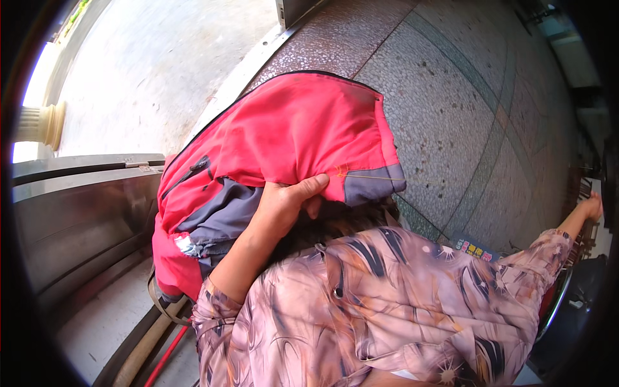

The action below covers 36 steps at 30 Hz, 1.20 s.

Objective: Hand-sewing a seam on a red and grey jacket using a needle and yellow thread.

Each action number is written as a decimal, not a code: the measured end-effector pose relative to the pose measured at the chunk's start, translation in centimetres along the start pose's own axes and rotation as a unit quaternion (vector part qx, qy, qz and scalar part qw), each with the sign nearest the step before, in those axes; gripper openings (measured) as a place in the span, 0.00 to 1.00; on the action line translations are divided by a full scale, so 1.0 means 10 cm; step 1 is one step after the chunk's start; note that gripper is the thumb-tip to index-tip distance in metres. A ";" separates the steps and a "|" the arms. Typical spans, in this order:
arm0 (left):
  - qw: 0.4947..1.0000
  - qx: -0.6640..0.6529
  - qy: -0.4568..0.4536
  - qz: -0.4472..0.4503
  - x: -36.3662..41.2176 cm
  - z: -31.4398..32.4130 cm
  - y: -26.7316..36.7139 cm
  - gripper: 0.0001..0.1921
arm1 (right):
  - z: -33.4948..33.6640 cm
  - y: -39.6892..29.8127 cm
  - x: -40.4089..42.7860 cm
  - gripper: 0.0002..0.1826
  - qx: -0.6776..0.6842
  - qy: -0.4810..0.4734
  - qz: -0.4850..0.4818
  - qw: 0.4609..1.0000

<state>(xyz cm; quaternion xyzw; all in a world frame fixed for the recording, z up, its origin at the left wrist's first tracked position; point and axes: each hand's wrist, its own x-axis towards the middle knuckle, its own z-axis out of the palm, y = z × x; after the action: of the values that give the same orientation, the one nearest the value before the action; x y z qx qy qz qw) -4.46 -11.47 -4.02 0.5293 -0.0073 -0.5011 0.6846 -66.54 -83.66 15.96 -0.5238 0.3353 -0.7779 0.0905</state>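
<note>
My left hand point(290, 198) pinches the edge of a red and grey jacket point(290, 126), thumb on top and fingers beneath. The jacket lies over my lap, with a black zip along its far edge and dark fur-like lining under the held part. Beside my thumb, a yellow thread point(370, 177) comes out of small loose stitches near the grey patch and runs right until it fades from sight. My right arm is stretched out to the far right. My right hand point(592, 205) is small and blurred near the picture's rim; whether it holds anything cannot be told.
A metal door panel point(82, 203) stands at the left, near a bright doorway with a pale sill. Speckled stone floor point(435, 121) extends ahead and right. A wooden pole point(147, 343) and a red rod point(167, 355) lie lower left. A black seat-like object point(570, 300) is at the lower right.
</note>
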 end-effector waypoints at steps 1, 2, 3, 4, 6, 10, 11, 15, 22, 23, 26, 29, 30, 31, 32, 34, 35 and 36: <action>1.000 -0.001 0.004 0.003 0.00 -0.01 0.00 0.08 | -0.14 0.03 -0.02 0.07 -0.074 0.009 -0.033 0.997; 1.000 -0.002 0.006 0.006 0.01 -0.03 0.00 0.08 | -0.23 0.05 -0.07 0.09 -0.127 0.053 -0.020 0.990; 1.000 -0.017 0.011 0.008 0.02 -0.04 -0.01 0.07 | -0.34 0.01 -0.14 0.11 -0.148 0.040 -0.028 0.988; 0.999 -0.035 0.016 0.006 0.02 -0.05 -0.01 0.07 | -0.39 -0.02 -0.22 0.12 -0.223 0.038 -0.027 0.974; 0.999 -0.038 0.032 0.008 0.02 -0.10 -0.01 0.07 | -0.52 -0.11 -0.39 0.12 -0.306 0.053 -0.009 0.951; 0.996 -0.067 0.052 0.033 0.07 -0.20 0.03 0.05 | -0.80 -0.11 -0.50 0.15 -0.497 0.039 -0.030 0.866; 0.995 -0.075 0.052 0.031 0.08 -0.21 0.03 0.05 | -0.84 -0.09 -0.49 0.15 -0.570 0.006 -0.067 0.819; 0.995 -0.059 0.071 0.022 0.05 -0.15 0.03 0.05 | -0.44 -0.19 -0.66 0.17 -0.567 -0.064 -0.050 0.820; 0.999 0.016 -0.028 0.027 -0.05 0.23 -0.04 0.07 | 1.32 -1.95 -3.86 0.10 -0.080 -0.684 0.047 0.724; 0.999 0.032 -0.035 0.026 -0.04 0.27 -0.05 0.08 | 1.42 -2.33 -4.38 0.11 -0.001 -0.699 0.259 0.666; 0.996 0.066 -0.042 0.031 -0.02 0.34 -0.07 0.09 | 1.62 -3.23 -5.38 0.11 0.076 -0.792 0.382 0.470; 0.996 0.083 -0.025 0.017 -0.04 0.33 -0.07 0.10 | 1.68 -3.65 -5.69 0.09 0.102 -0.783 0.441 0.427; 0.995 0.092 -0.036 0.015 -0.03 0.32 -0.06 0.10 | 1.68 -3.68 -5.70 0.08 0.060 -0.758 0.483 0.435; 0.993 0.105 -0.044 0.007 -0.03 0.31 -0.05 0.11 | 1.68 -3.67 -5.69 0.08 0.103 -0.758 0.481 0.429; 0.994 0.100 -0.049 0.009 -0.03 0.30 -0.05 0.11 | 1.67 -3.64 -5.66 0.08 0.109 -0.757 0.465 0.446; 0.987 0.151 -0.052 -0.027 -0.01 0.30 -0.05 0.11 | 1.66 -3.54 -5.65 0.07 0.102 -0.774 0.422 0.460; 0.987 0.146 -0.057 -0.029 0.01 0.31 -0.05 0.11 | 1.68 -3.49 -5.65 0.07 0.105 -0.773 0.425 0.459; 0.988 0.142 -0.061 -0.028 0.03 0.31 -0.05 0.11 | 1.71 -3.45 -5.64 0.07 0.083 -0.796 0.412 0.436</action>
<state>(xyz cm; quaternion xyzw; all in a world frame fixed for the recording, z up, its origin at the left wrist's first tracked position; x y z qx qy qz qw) -6.39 -13.87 -3.15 0.5897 -0.1050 -0.5455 0.5862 -19.79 -36.96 -1.46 -0.7017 0.2254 0.0873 0.6702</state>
